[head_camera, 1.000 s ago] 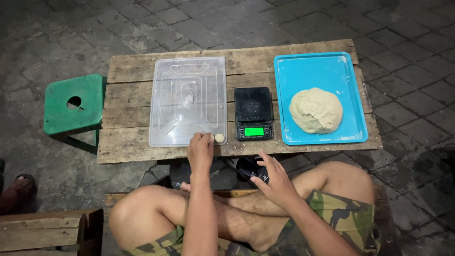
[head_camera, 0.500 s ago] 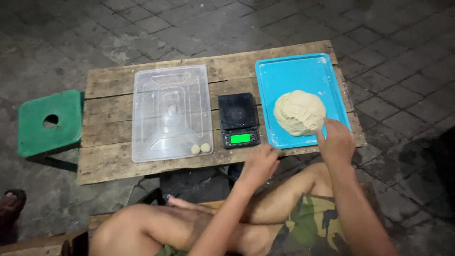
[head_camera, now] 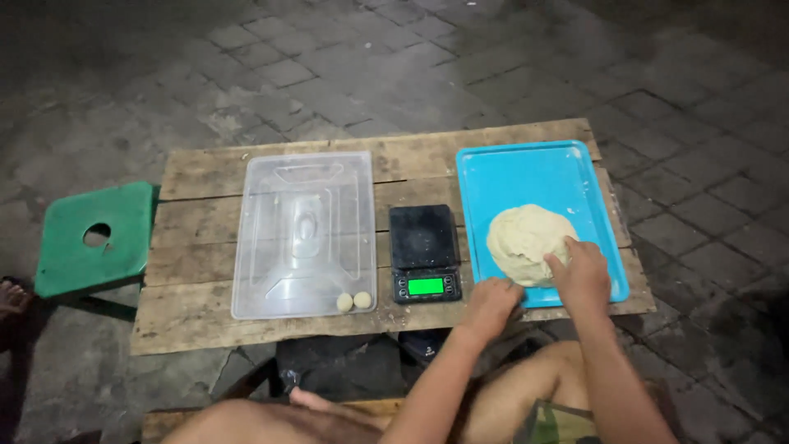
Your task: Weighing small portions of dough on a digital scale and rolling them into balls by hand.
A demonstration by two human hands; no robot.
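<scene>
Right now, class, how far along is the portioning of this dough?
Done: two small dough balls sit in the clear tray. In hand: both hands, right hand and left hand, are at the big dough lump on the blue tray. Left: nearly all of the lump; the scale platform is bare.

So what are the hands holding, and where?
The right hand presses the near edge of the pale dough mound; the left hand holds nothing.

Wooden plank bench (head_camera: 205, 316) on grey paving. Left of centre: a clear plastic tray (head_camera: 302, 230) with two small dough balls (head_camera: 353, 302) in its near right corner. Centre: a black digital scale (head_camera: 423, 253), display lit green. Far left, beside the bench: a green stool (head_camera: 94, 237).
</scene>
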